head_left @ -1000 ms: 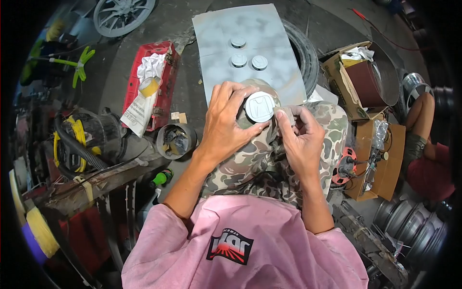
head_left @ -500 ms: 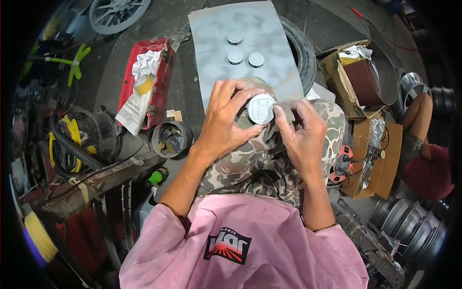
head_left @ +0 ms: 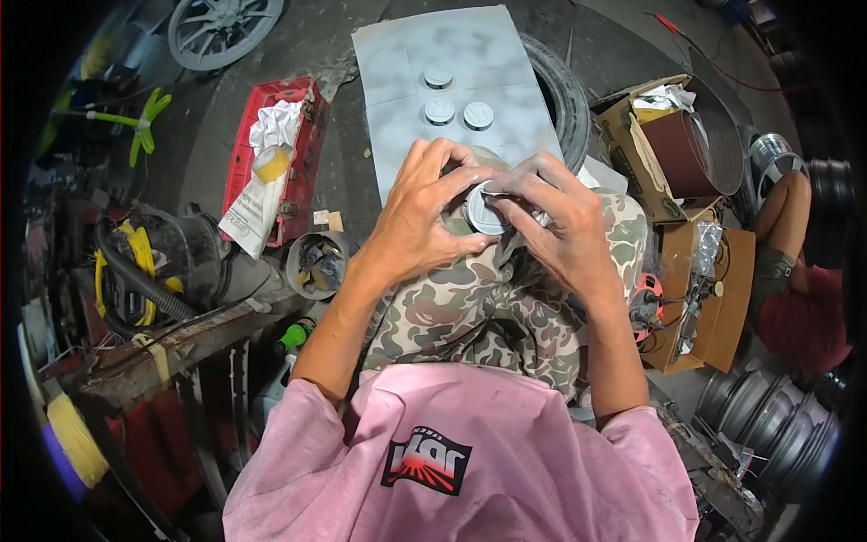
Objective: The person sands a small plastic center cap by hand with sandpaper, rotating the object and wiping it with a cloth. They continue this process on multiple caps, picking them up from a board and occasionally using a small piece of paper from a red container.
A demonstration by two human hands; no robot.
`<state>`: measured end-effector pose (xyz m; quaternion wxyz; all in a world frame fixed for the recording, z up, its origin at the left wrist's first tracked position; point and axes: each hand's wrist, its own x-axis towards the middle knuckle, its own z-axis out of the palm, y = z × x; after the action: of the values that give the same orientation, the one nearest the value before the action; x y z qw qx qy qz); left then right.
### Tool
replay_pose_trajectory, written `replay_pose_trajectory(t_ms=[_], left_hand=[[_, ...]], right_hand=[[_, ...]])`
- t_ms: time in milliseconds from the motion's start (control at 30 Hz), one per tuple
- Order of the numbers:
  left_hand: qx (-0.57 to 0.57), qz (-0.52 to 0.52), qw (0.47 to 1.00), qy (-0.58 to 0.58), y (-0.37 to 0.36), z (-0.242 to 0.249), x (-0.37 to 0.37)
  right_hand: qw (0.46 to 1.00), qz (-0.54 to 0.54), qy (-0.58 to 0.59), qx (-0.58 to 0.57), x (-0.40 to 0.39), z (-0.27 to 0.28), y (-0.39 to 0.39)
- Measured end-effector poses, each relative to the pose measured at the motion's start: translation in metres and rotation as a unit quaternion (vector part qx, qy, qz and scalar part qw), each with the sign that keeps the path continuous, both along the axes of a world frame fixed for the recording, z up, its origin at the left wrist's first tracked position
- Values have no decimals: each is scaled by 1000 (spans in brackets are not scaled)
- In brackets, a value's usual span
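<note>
A round grey cap (head_left: 485, 213) with a raised emblem is held above the camouflage-clad lap, its upper right part covered by fingers. My left hand (head_left: 424, 203) grips the cap's rim from the left, thumb at the bottom and fingers at the top. Over the cap's upper right face, my right hand (head_left: 560, 221) has its fingers pinched together; a small pale piece shows near the fingertips, too hidden to make out. Beyond the hands, three similar caps, one of them the farthest cap (head_left: 438, 77), lie on a grey-sprayed board (head_left: 397, 68).
At the left stand a red toolbox (head_left: 313, 135) with paper and tape, and a round tin (head_left: 344, 262). A tyre (head_left: 571, 108) lies partly under the board. Cardboard boxes (head_left: 736, 298) stand at the right, near another person's bent leg (head_left: 787, 212) and stacked wheel rims (head_left: 768, 434).
My right hand has moved left and up from beside the cap onto its face, and its fingers now cover part of the emblem. My left hand still holds the rim.
</note>
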<state>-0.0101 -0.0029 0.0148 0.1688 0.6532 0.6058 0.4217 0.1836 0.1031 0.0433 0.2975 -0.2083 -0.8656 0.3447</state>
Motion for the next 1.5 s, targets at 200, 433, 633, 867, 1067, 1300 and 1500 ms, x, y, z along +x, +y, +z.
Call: replay_pose_trajectory(t_ms=[200, 433, 633, 867, 1067, 1300, 1500], left_hand=[[20, 51, 998, 2, -3, -6, 11], [47, 63, 997, 17, -2, -9, 17], [55, 68, 996, 24, -2, -9, 18], [55, 67, 996, 28, -1, -10, 19], [67, 78, 994, 32, -2, -11, 20], [67, 79, 994, 32, -2, -11, 19], [70, 73, 994, 39, -2, -13, 21]], right_hand=[[956, -205, -10, -212, 20, -8, -27], [942, -236, 54, -232, 13, -26, -51], [950, -236, 56, -194, 6, -23, -49], [966, -238, 28, -98, 1, -15, -45], [965, -243, 3, -102, 10, -13, -59], [970, -228, 10, -82, 3, -11, -54], [970, -237, 19, -55, 0, -12, -50]])
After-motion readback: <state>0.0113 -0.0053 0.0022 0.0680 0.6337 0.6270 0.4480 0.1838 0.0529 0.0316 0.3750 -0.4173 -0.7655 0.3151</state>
